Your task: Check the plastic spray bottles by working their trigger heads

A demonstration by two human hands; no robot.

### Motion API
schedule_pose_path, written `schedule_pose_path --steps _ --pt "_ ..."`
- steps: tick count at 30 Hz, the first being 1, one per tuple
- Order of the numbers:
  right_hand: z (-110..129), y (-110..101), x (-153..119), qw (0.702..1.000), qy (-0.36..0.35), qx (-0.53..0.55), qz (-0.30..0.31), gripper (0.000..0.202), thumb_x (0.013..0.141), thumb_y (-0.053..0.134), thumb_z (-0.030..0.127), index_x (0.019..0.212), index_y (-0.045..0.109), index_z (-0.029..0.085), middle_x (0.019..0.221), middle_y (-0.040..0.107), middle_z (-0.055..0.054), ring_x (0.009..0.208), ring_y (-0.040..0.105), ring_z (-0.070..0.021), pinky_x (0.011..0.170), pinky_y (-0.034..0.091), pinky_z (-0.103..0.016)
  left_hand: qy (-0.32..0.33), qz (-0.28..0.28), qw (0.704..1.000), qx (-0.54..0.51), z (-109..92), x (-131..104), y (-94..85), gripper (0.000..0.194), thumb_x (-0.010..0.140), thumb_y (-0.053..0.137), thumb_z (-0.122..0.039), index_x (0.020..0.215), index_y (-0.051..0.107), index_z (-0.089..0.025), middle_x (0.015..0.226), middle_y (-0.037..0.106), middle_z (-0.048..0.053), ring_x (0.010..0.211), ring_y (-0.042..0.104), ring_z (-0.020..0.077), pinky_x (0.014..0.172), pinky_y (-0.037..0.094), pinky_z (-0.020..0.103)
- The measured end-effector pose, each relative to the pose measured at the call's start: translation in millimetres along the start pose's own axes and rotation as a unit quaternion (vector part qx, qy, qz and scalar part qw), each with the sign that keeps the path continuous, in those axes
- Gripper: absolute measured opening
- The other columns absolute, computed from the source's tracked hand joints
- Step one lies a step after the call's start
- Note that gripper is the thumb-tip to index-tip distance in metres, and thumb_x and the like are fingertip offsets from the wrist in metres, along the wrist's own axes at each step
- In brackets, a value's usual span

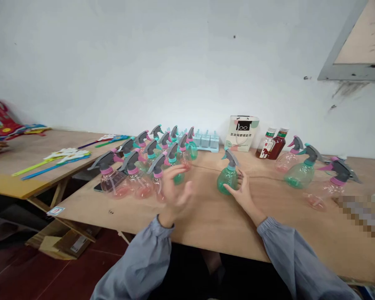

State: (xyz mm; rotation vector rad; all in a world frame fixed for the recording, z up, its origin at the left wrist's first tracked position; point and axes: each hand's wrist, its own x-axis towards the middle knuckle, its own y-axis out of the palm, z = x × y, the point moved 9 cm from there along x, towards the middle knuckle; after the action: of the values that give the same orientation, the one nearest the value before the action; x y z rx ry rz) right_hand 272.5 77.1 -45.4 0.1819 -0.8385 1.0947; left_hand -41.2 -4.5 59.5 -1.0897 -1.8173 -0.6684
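My right hand [244, 192] grips the lower right side of a green spray bottle [226, 179], its thumb across the front and its fingers round the side. That bottle is upright on the table, its head grey with a teal collar. My left hand [176, 192] is raised before a group of bottles, slightly blurred, its fingers curved and apart with nothing between them. It partly hides a pink spray bottle [158, 187] and a green spray bottle [178, 178]. More pink bottles, such as one pink-collared spray bottle [111, 181], stand to its left.
At the right are a tilted green spray bottle [300, 174] and pink ones. A paper bag [242, 135], sauce bottles [277, 146] and a light-blue mold tray [208, 141] line the wall. A phone [98, 187] lies at left. Colourful hand-shaped sticks [59, 160] occupy another table.
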Motion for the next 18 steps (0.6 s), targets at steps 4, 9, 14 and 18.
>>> schedule_pose_path --steps 4,9,14,18 --pt "18 12 -9 0.998 -0.033 -0.048 0.04 0.082 0.076 0.072 0.065 0.14 0.046 0.022 0.119 0.05 -0.013 0.115 0.057 -0.0328 0.101 0.05 -0.057 -0.145 0.216 0.964 -0.048 1 -21 109.6 0.082 0.072 0.078 -0.049 0.139 0.041 -0.019 0.143 0.05 0.019 0.136 0.047 0.0351 0.112 0.04 0.052" --pt "45 24 -21 0.985 -0.121 -0.093 0.083 0.087 0.077 0.073 0.062 0.145 0.041 0.02 0.133 0.05 -0.019 0.128 0.049 -0.0388 0.109 0.042 -0.062 -0.253 0.181 0.94 -0.139 21 -16 169.8 0.089 0.062 0.088 -0.042 0.137 0.045 -0.022 0.14 0.054 0.019 0.139 0.045 0.0374 0.112 0.039 0.049" --pt "63 18 -18 0.971 -0.184 -0.084 0.126 0.069 0.086 0.066 0.058 0.141 0.044 0.022 0.132 0.056 -0.016 0.124 0.055 -0.0339 0.106 0.046 -0.057 -0.263 0.12 0.929 -0.232 35 -6 161.0 0.034 0.073 0.073 -0.027 0.105 0.064 -0.021 0.111 0.069 0.009 0.109 0.064 0.0258 0.102 0.046 0.041" --pt "51 -72 20 0.984 -0.117 -0.101 -0.092 0.051 0.095 0.053 0.052 0.134 0.046 0.021 0.129 0.055 -0.015 0.122 0.053 -0.0322 0.109 0.04 -0.059 -0.277 0.072 0.913 -0.292 50 0 136.5 0.016 0.069 0.068 -0.021 0.085 0.069 -0.022 0.092 0.072 0.004 0.097 0.067 0.0222 0.096 0.048 0.036"
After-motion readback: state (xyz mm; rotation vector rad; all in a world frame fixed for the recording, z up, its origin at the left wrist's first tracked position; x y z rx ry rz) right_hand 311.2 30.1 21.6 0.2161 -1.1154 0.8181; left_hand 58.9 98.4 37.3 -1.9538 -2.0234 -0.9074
